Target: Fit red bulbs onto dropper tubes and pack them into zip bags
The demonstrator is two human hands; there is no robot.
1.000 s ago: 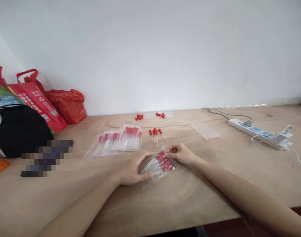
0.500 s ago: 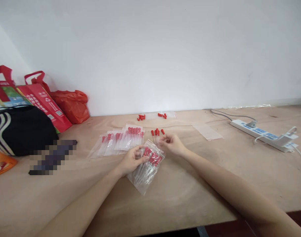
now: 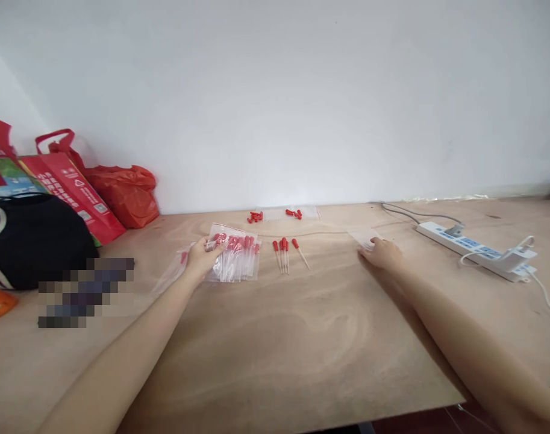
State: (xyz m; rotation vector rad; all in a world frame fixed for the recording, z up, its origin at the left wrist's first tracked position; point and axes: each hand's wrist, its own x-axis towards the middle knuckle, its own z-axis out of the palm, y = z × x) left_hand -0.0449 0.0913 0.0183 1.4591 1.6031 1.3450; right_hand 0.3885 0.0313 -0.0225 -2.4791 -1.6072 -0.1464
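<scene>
My left hand pinches the edge of a clear zip bag filled with red-bulbed droppers. That bag lies over other bags of droppers, which it partly covers. My right hand is closed at the near end of a flat clear plastic bag; its fingers partly hide the bag. Between my hands several loose droppers with red bulbs lie on the table, tips toward me. One dropper lies slanted, a little apart from the others.
Small red bulbs and another clear bag lie by the wall. A white power strip with plugs and cables is on the right. At left stand a black bag, red carrier bags and a blurred dark object.
My left hand has carried the filled bag left and away from me onto the other bags. My right hand has moved from the loose droppers to the flat bag at right.
</scene>
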